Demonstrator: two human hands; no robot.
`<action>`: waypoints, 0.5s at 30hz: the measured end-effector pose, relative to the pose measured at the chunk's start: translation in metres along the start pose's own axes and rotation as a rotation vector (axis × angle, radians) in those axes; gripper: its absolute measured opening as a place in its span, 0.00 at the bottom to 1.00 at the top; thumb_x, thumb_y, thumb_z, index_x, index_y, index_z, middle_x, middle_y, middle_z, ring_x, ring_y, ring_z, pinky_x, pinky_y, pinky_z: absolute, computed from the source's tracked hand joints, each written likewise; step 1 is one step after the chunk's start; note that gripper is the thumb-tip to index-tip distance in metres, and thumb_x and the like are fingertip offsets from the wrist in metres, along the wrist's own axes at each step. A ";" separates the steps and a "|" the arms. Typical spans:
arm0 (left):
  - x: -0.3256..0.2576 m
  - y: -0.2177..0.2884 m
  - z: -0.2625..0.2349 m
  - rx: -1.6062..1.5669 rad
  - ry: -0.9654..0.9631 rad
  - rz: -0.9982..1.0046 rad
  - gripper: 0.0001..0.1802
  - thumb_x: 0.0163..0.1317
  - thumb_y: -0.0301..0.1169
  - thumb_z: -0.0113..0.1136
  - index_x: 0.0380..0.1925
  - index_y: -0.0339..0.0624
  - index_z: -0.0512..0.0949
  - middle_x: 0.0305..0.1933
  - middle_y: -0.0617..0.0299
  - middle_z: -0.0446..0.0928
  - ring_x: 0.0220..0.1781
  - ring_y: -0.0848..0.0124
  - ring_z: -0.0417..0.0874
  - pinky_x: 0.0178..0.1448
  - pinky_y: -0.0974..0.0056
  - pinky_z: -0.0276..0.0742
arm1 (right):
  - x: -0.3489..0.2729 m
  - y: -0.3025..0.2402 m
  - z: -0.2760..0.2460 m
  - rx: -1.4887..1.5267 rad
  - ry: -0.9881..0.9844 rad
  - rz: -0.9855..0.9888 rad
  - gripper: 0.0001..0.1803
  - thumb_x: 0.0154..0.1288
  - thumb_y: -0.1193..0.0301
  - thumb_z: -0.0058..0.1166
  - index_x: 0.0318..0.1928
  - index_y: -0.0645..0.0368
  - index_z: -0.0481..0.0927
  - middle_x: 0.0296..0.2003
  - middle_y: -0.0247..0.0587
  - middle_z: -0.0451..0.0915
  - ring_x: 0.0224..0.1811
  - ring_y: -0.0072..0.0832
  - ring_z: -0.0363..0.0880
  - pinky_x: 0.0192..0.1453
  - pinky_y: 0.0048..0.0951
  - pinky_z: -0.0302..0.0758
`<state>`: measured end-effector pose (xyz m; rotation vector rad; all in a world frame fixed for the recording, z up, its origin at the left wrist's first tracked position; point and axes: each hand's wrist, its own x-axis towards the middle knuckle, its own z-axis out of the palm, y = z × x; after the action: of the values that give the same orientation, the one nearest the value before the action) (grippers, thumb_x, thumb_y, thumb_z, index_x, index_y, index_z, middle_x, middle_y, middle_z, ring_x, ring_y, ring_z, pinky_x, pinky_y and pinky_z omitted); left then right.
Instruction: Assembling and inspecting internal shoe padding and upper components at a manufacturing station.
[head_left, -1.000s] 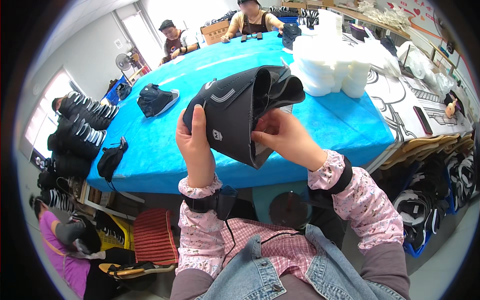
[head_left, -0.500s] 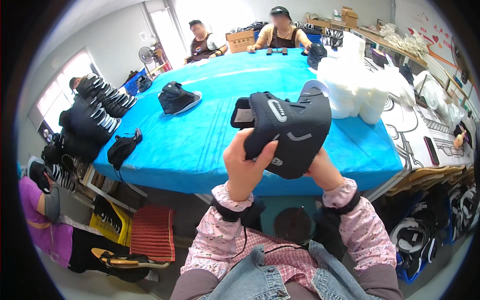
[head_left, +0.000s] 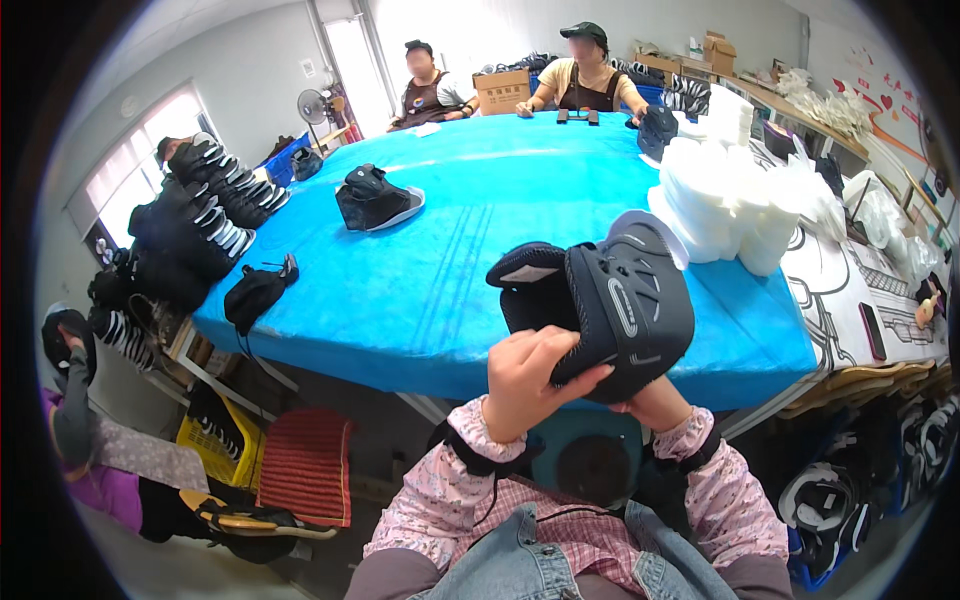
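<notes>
Both my hands hold a black padded boot liner [head_left: 640, 330] with a light grey toe, over the near edge of the blue-covered table [head_left: 470, 310]. My left hand [head_left: 540, 378] closes on the rim of its opening, the thumb lying along the lower edge. From beneath, my right hand [head_left: 662, 402] grips the other side; most of its fingers are hidden behind the liner. The dark hollow inside shows, with a pale label on the raised flap. Another black liner [head_left: 372, 202] with a grey edge rests further left on the table.
Stacked white shell-like pieces [head_left: 715, 205] stand to the right. A small black bag-like item [head_left: 256, 297] lies at the left edge, beside piled black liners [head_left: 180, 250]. Two people sit across the table, near a cardboard box [head_left: 503, 92]; another person is at the lower left.
The liner has come lower and turned, so its opening now faces me more. My left hand has shifted onto the opening's rim. The whole view has swung slightly.
</notes>
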<state>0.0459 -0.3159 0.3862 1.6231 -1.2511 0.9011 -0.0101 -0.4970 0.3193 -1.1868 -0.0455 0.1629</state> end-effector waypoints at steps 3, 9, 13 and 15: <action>0.003 0.013 0.005 -0.099 -0.033 -0.013 0.23 0.39 0.33 0.74 0.31 0.38 0.72 0.24 0.55 0.76 0.23 0.61 0.78 0.26 0.65 0.71 | 0.001 0.029 -0.005 -0.352 0.106 -0.609 0.19 0.64 0.68 0.51 0.54 0.58 0.69 0.46 0.32 0.72 0.46 0.23 0.72 0.47 0.24 0.73; -0.009 0.019 0.007 0.044 -0.115 0.168 0.24 0.38 0.38 0.75 0.32 0.41 0.72 0.27 0.62 0.78 0.24 0.68 0.79 0.26 0.70 0.72 | 0.012 0.062 -0.031 -0.285 -0.070 -0.630 0.18 0.67 0.68 0.45 0.56 0.60 0.68 0.52 0.37 0.70 0.53 0.28 0.69 0.58 0.30 0.67; -0.010 0.022 0.013 0.048 -0.194 0.180 0.23 0.39 0.38 0.74 0.32 0.41 0.73 0.28 0.64 0.78 0.24 0.69 0.79 0.27 0.71 0.72 | 0.009 0.075 -0.045 0.083 -0.164 -0.506 0.19 0.69 0.65 0.40 0.56 0.62 0.67 0.53 0.40 0.70 0.54 0.30 0.70 0.58 0.31 0.68; -0.012 0.019 0.015 0.036 -0.170 0.162 0.23 0.40 0.37 0.73 0.32 0.41 0.73 0.28 0.63 0.78 0.24 0.68 0.79 0.27 0.70 0.72 | 0.008 0.069 -0.045 -0.198 -0.092 -0.497 0.21 0.62 0.70 0.51 0.55 0.59 0.68 0.50 0.36 0.71 0.51 0.27 0.69 0.56 0.28 0.69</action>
<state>0.0253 -0.3280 0.3739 1.6734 -1.5089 0.9028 -0.0040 -0.5119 0.2377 -1.3285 -0.4413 -0.2302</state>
